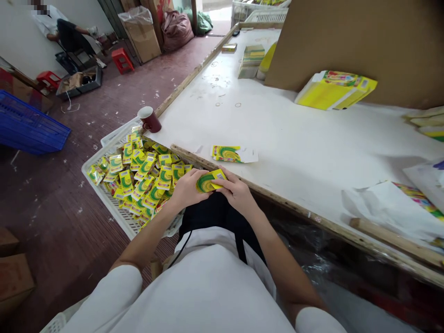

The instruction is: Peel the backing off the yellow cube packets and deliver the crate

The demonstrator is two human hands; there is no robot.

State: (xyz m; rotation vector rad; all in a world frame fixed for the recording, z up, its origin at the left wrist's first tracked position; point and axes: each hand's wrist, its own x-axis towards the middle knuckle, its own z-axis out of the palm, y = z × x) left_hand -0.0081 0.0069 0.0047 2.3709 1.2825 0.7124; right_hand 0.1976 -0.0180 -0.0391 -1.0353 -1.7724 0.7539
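Note:
Between my two hands, just in front of my waist at the table's edge, is a small yellow and green carton point(207, 181). My left hand point(190, 188) is wrapped round its left end. The fingers of my right hand point(235, 188) press on its right end, near the barcode. On the white table point(277, 152) just beyond lies a flattened yellow carton point(229, 154) with white flaps. To my left, a white plastic crate point(104, 199) is heaped with yellow and green packets point(144, 178).
A maroon mug point(150, 120) stands at the table's left corner. Farther back are a yellow carton stack point(329, 92), another carton stack point(251, 60) and a large cardboard sheet point(364, 41). A blue crate point(29, 122) and red stools point(122, 61) stand on the floor; a person point(69, 37) sits beyond.

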